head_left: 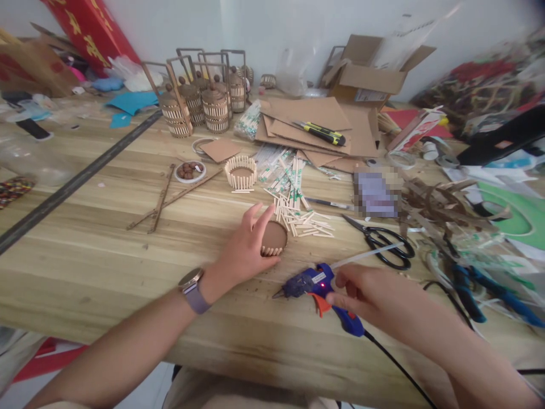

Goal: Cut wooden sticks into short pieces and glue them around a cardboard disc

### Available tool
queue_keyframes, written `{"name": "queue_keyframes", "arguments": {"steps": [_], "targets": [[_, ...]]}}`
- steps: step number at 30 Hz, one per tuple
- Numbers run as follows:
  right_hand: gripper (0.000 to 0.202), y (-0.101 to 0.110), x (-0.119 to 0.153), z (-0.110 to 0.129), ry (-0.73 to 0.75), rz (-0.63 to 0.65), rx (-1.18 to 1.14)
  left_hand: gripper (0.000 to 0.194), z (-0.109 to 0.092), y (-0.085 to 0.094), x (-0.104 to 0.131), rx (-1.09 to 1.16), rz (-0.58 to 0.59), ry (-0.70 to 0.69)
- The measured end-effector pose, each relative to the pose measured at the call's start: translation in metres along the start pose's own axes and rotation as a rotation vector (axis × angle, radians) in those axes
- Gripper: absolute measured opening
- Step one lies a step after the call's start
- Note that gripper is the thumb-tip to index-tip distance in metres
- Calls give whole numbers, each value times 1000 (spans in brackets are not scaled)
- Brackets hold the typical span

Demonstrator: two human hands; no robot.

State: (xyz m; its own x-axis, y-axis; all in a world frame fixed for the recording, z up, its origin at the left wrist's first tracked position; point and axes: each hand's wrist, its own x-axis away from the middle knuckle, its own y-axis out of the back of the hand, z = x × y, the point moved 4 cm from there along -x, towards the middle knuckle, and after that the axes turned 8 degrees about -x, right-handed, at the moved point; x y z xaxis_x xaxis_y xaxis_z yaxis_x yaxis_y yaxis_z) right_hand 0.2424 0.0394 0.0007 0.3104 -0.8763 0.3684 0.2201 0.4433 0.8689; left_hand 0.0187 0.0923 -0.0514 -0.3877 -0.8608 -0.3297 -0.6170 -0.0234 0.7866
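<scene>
My left hand [236, 247], with a watch on the wrist, curves its thumb and fingers around a round brown cardboard base [275, 234] on the table. Short wooden sticks [272, 251] stand along the near edge of that base. My right hand [361, 289] has its fingers curled at the handle of a blue hot glue gun [319, 282], whose red light is on. The gun's nozzle points left toward the base, and a clear glue stick [368, 255] sticks out behind it. Loose cut sticks [313, 223] lie in a heap just beyond the base.
Beyond my left hand are a stick-walled ring [240, 172] and a bowl of brown beads [190, 171]. Several lidded stick baskets [215, 108] stand by the wall. Black scissors [389, 247], pliers [468, 289] and a utility knife [321, 133] on cardboard lie rightward. The gun's cord [395, 363] trails right.
</scene>
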Motion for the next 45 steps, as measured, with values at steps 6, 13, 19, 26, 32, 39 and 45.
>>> {"name": "queue_keyframes", "arguments": {"steps": [6, 13, 19, 26, 32, 39, 45], "targets": [[10, -32, 8, -8, -7, -15, -154, 104, -4, 0, 0, -59, -23, 6], [13, -17, 28, -11, 32, -245, -299, 103, -2, 0, 0, -62, -14, 35], [27, 9, 28, -17, 46, -512, -593, 103, -2, 0, 1, -19, -14, 30], [34, -4, -10, -21, -37, -341, -914, 106, -1, 0, 0, -32, -4, 22], [38, -12, -26, -14, 51, -277, -949, 107, -3, 1, 0, -73, -44, -53], [31, -27, -21, -17, 148, -233, -759, 108, -3, 2, -1, -83, -50, -54], [27, -22, -18, -14, 251, -281, -585, 106, -2, 1, 0, -77, -42, -45]]}}
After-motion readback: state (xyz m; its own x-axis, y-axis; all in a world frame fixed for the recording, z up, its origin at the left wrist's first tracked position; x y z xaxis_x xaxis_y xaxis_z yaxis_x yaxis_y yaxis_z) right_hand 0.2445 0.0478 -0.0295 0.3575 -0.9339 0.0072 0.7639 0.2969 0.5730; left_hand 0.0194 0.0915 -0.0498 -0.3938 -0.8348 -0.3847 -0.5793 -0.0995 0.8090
